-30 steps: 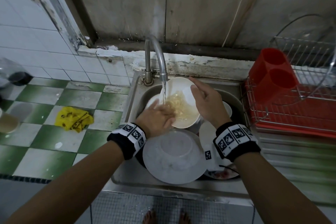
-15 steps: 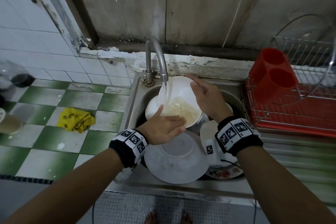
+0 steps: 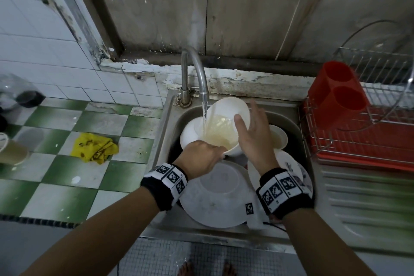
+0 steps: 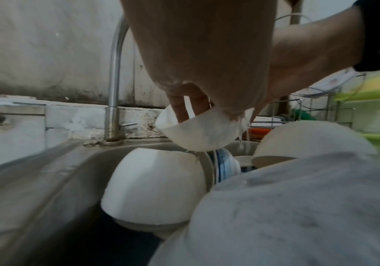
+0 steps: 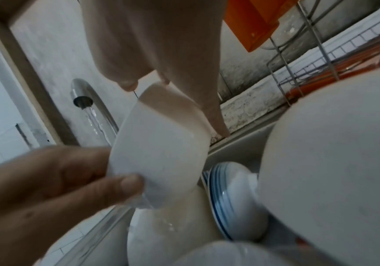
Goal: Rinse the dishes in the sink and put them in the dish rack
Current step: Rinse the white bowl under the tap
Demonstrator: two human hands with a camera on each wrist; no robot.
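A white bowl point(image 3: 221, 123) point(image 5: 161, 144) is tilted under the running faucet point(image 3: 195, 67), with cloudy yellowish water inside. My left hand point(image 3: 220, 152) grips its near rim, and its fingers point(image 4: 184, 106) reach inside the bowl. My right hand point(image 3: 248, 116) holds the far right side, thumb over the rim and fingers point(image 5: 214, 117) straight along the outer wall. Water dribbles off the bowl point(image 4: 198, 133) into the sink point(image 3: 170, 119). The wire dish rack point(image 3: 358, 141) on its red tray stands to the right of the sink.
The sink is crowded: an overturned white bowl point(image 3: 188, 134) under the held one, a large overturned white dish point(image 3: 215, 195) in front, a small bowl point(image 3: 279, 139) and a patterned plate point(image 3: 295, 168) at right. A red cutlery holder point(image 3: 336, 96) sits in the rack. A yellow cloth point(image 3: 94, 147) lies on the tiled counter.
My left hand stopped rubbing inside the bowl and took hold of its near rim. The bowl has tipped further toward me under the stream.
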